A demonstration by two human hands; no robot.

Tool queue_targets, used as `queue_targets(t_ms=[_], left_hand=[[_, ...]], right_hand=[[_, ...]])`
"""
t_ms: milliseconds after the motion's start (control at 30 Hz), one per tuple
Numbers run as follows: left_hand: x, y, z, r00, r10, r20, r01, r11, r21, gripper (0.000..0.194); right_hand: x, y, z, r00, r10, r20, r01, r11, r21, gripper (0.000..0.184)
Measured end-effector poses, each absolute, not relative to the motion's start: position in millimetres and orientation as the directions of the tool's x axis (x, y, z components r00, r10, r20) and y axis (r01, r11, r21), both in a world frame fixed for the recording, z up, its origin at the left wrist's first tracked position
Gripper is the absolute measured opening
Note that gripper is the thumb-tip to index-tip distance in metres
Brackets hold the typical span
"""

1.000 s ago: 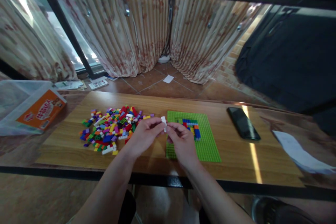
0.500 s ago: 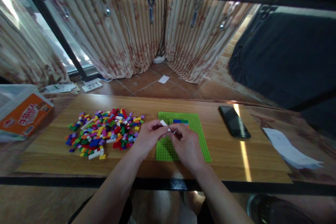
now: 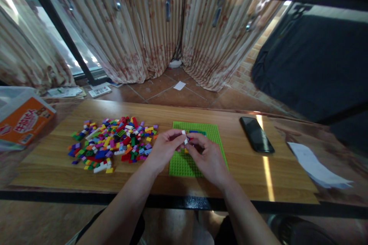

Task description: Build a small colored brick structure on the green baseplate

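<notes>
Both hands meet above a green studded baseplate (image 3: 184, 168). Between the fingertips are small white toy bricks (image 3: 184, 137), their exact number and fit hard to make out. My left hand (image 3: 165, 147) pinches the white piece from the left with thumb and forefinger. From the right, my right hand (image 3: 207, 157) is closed on its lower end. Blue and green bricks (image 3: 198, 133) sit on the baseplate behind my right fingers, which partly cover them. A bit of yellow shows under the fingertips.
A spread heap of mixed coloured bricks (image 3: 112, 141) lies left on the wooden table (image 3: 230, 183). To the right are a black phone (image 3: 256, 134) and white paper sheets (image 3: 313, 166). A clear box with an orange label (image 3: 27, 122) stands at the far left.
The white piece has turned from a slant to more upright between my fingers. Both hands stay over the baseplate; the view has shifted slightly.
</notes>
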State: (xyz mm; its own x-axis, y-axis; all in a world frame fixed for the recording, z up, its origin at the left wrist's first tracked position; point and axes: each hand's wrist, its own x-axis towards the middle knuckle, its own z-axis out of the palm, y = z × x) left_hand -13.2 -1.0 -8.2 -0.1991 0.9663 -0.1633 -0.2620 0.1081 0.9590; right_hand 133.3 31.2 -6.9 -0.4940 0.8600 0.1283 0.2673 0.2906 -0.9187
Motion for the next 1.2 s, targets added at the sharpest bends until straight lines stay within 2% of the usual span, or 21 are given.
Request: queue_targets(t_ms=[167,333,567,733,867,1200], left_hand=[[-14.9,1.7,-12.6,-0.286,0.939,-0.191,-0.307,0.099,0.946,0.035],[-13.3,2.7,-13.4,-0.277,0.942,-0.191,-0.338,0.091,0.937,0.028],[-11.1,2.5,-10.8,-0.281,0.934,-0.222,-0.308,0.132,0.942,0.02],[-16.4,4.7,-14.0,-0.358,0.911,-0.203,-0.197,0.139,0.97,0.016],[-18.6,6.0,-22.8,-0.358,0.924,-0.136,-0.072,0.118,0.99,0.015],[-19.1,7.8,-30.2,-0.292,0.956,0.042,0.296,0.048,0.954,0.015]], right_hand=[[138.2,34.4,-4.2,-0.434,0.893,0.119,0.363,0.294,-0.884,0.028],[136.9,36.7,-6.8,-0.462,0.878,0.128,0.412,0.34,-0.845,0.016],[149.1,51.5,-7.4,-0.391,0.901,0.188,0.487,0.376,-0.788,0.017],[168.3,66.7,-4.4,-0.29,0.941,0.177,0.564,0.317,-0.762,0.018],[175.1,69.9,-7.6,-0.319,0.94,0.124,0.607,0.303,-0.734,0.02],[178.3,70.4,-16.2,-0.441,0.875,0.202,0.623,0.46,-0.633,0.015]])
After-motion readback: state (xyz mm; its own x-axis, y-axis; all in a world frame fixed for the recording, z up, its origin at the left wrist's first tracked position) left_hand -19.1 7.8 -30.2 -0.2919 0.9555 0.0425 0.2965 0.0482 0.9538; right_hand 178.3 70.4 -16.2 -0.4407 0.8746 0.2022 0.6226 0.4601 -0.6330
